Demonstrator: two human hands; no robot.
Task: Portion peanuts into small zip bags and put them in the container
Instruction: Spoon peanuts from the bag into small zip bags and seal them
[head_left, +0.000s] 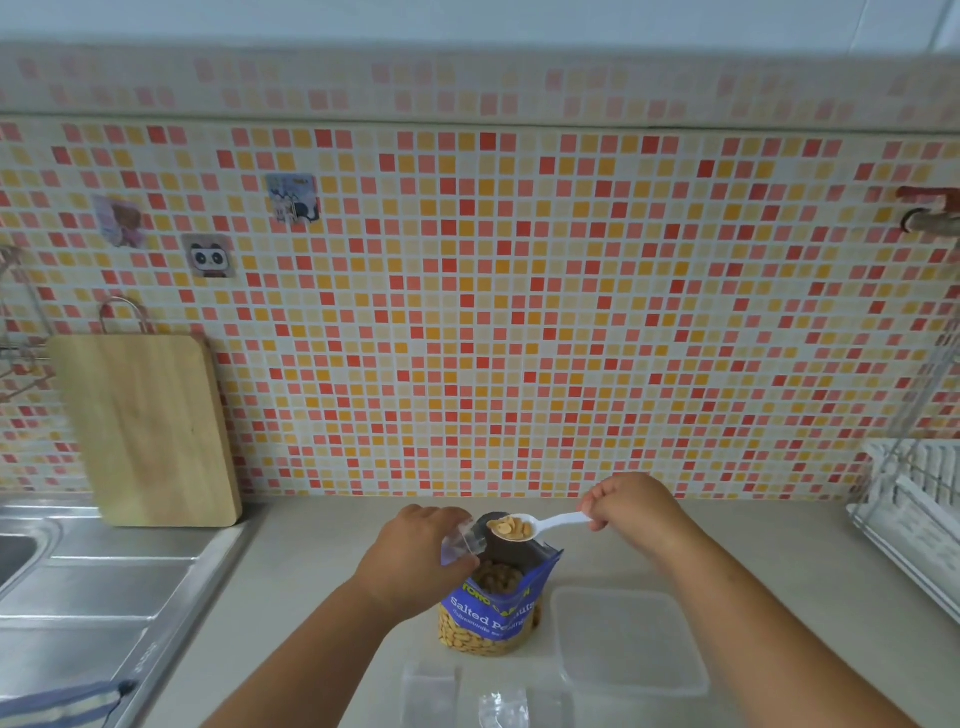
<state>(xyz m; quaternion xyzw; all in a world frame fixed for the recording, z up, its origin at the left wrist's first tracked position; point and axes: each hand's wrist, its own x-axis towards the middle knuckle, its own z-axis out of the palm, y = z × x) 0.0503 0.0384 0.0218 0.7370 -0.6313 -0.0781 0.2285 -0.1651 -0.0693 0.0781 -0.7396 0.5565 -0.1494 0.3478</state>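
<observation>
A blue bag of salted peanuts (491, 610) stands open on the counter, near the front. My left hand (415, 551) holds a small clear zip bag (464, 540) just above the peanut bag's mouth. My right hand (631, 506) pinches the handle of a white plastic spoon (540, 525). Its bowl is loaded with peanuts and hovers beside the zip bag's opening. A clear plastic container (631, 639) sits to the right of the peanut bag. More clear zip bags (467, 696) lie in front of the peanut bag.
A steel sink and drainboard (98, 587) lie at the left, with a wooden cutting board (150, 428) leaning on the tiled wall. A white dish rack (914, 514) stands at the right edge. A blue cloth (62, 704) lies at the bottom left.
</observation>
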